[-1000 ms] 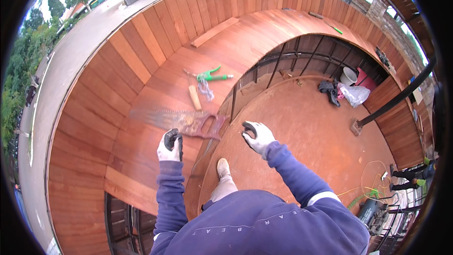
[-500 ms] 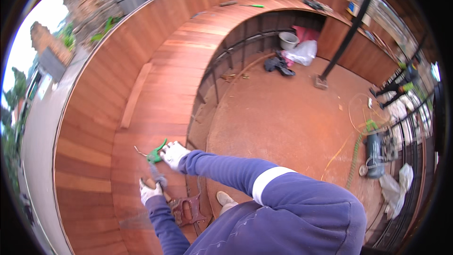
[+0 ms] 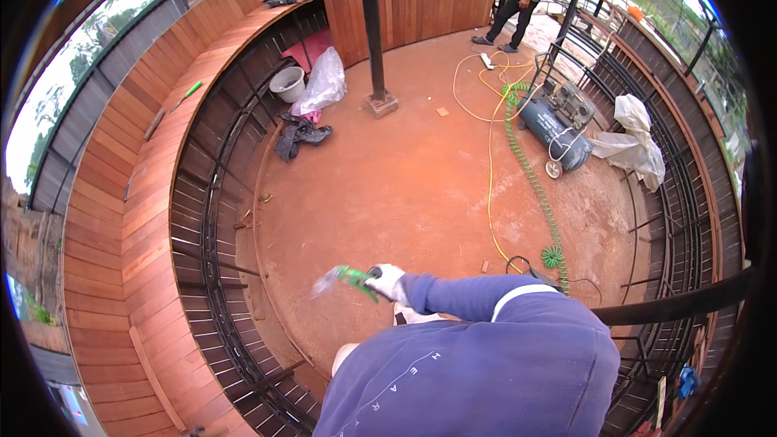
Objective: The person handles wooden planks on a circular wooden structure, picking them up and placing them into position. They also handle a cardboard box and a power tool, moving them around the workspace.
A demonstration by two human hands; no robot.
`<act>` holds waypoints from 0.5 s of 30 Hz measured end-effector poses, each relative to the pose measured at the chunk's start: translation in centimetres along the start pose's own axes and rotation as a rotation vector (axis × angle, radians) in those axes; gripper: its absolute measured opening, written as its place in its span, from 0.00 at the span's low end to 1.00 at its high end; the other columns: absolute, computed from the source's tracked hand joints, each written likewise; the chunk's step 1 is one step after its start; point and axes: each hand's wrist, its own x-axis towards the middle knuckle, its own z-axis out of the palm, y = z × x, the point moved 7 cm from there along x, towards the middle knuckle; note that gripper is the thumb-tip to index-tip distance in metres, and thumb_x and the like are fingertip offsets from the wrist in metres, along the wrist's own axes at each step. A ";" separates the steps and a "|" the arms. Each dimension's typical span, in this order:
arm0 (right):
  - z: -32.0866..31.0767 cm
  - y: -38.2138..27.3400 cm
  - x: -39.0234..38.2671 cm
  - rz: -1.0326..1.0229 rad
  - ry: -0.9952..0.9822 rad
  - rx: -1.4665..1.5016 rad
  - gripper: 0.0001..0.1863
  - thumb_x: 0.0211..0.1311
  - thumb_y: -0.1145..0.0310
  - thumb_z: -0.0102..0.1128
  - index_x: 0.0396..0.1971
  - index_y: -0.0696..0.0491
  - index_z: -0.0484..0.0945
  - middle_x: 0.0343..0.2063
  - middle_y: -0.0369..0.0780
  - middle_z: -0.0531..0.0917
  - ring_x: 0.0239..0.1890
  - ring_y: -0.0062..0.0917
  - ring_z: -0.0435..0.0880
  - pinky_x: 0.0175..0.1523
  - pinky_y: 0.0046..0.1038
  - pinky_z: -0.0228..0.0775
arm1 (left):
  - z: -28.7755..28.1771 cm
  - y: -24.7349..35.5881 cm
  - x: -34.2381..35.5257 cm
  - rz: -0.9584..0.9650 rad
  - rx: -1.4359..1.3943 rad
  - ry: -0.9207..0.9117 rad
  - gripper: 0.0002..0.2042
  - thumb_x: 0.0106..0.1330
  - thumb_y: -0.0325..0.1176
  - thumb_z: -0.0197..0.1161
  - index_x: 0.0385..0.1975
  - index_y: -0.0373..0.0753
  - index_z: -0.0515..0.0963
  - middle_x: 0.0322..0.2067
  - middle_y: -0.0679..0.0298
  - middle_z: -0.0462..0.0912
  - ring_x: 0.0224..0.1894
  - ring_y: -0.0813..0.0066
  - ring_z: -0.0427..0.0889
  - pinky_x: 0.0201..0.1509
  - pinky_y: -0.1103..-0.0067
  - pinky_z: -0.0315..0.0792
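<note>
Green trigger tool (image 3: 354, 277) in the right hand (image 3: 387, 282)

In the head view, the gloved right hand is wrapped around the green trigger tool, held out over the reddish floor (image 3: 388, 194), with blurred clear plastic (image 3: 327, 282) at its far end. The left hand is out of sight (its state cannot be told). A wooden surface (image 3: 147, 251) curves along the left; a compressor (image 3: 558, 129) stands to the right, near a coiled green hose (image 3: 552, 256).
</note>
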 end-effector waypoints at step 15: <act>-26.4 11.8 -0.7 0.204 0.344 1.201 0.13 0.65 0.65 0.51 0.43 0.56 0.77 0.16 0.32 0.69 0.15 0.15 0.64 0.20 0.19 0.58 | 66.0 1.5 -51.0 -0.897 -0.359 -1.402 0.16 0.60 0.28 0.62 0.47 0.39 0.70 0.29 0.63 0.74 0.27 0.66 0.79 0.31 0.68 0.79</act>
